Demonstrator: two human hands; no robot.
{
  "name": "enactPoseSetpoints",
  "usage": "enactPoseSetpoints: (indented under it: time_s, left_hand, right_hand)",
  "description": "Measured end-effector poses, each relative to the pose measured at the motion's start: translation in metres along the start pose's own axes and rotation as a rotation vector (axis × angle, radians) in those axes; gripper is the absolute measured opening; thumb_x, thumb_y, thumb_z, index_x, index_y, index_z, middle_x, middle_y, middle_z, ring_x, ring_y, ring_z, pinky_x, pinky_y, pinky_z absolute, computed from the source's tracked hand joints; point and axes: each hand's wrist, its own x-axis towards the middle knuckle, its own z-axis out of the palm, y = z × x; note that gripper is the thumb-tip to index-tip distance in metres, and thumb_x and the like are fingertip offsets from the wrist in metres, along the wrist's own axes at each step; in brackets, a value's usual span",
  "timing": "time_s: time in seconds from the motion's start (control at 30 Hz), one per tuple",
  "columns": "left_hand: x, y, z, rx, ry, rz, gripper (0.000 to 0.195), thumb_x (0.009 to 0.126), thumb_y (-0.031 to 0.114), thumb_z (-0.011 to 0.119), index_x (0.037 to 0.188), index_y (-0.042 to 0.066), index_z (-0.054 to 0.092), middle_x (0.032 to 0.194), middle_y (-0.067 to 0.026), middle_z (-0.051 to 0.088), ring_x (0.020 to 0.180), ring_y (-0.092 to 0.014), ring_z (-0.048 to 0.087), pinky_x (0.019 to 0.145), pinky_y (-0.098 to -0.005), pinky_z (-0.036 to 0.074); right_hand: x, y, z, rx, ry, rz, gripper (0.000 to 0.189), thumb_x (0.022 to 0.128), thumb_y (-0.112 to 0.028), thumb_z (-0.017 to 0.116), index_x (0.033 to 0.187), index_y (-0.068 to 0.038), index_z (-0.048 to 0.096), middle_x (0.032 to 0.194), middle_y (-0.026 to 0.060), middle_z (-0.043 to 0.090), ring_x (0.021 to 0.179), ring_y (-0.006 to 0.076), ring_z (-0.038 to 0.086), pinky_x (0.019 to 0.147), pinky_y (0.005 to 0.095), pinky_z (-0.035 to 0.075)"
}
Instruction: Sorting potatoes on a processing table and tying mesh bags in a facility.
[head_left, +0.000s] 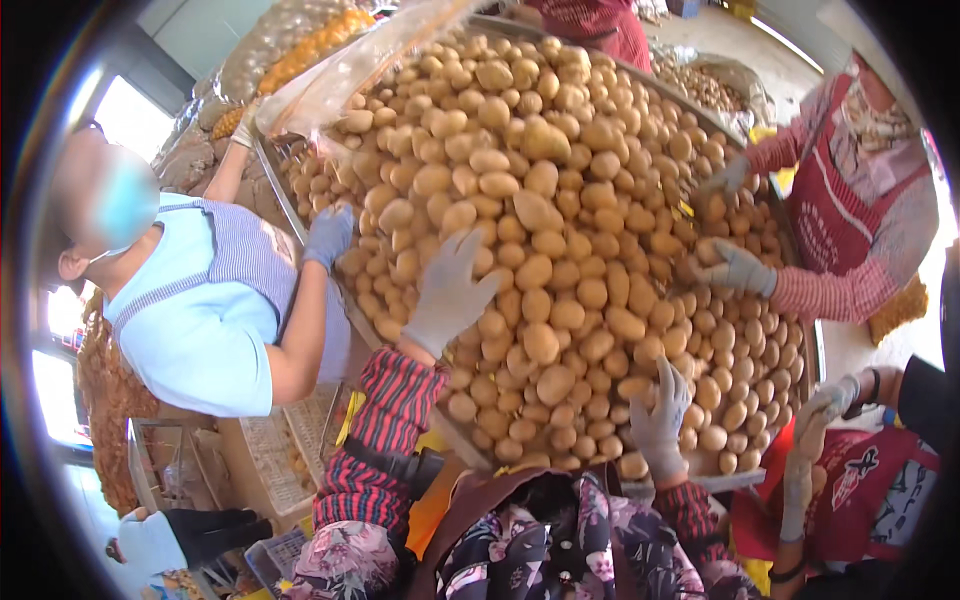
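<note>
A large heap of potatoes (540, 277) fills a metal-edged sorting table (750, 477) before me. My left hand (452, 292), in a pale grey glove, is spread over the left part of the heap, its fingers apart and nothing in its grasp. On the near right side, my right hand (661, 420), gloved alike, has its fingers upright against the potatoes beside one oblong potato (636, 387); its palm side is partly hidden, and a firm hold does not show. Both my forearms wear red and black striped sleeves.
Gloved co-workers stand at the left (217, 292), right (840, 187), far side and lower right. A clear plastic bag (360, 75) hangs over the far left corner. Filled net sacks (300, 52) lie behind it. White crates (277, 450) stand at lower left.
</note>
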Motion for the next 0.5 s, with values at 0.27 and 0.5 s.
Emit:
enactPoseSetpoints:
  time_s: [0.27,0.5]
  left_hand:
    - [0.004,-0.06,0.008,0.1,-0.117,-0.045,0.058,0.084,0.032,0.074,0.134,0.009,0.056,0.127,-0.0132,0.06,0.114,-0.034,0.061,0.092,-0.0469,0.05]
    - [-0.084,-0.054,-0.019,-1.243,-0.004,-0.521,0.056,0.096,0.033,0.064,0.143,0.005,0.051,0.136,-0.0127,0.058,0.129,-0.026,0.056,0.108,-0.0432,0.047]
  right_hand:
    - [0.185,-0.128,0.043,0.258,-0.152,-0.39,0.05,0.085,-0.01,0.068,0.134,-0.004,0.058,0.129,0.0174,0.061,0.116,0.0384,0.058,0.102,0.0461,0.045]
    - [0.292,-0.215,0.158,0.004,-0.377,-0.988,0.041,0.085,-0.012,0.065,0.126,-0.011,0.06,0.113,0.0114,0.059,0.108,0.0313,0.057,0.09,0.0453,0.047]
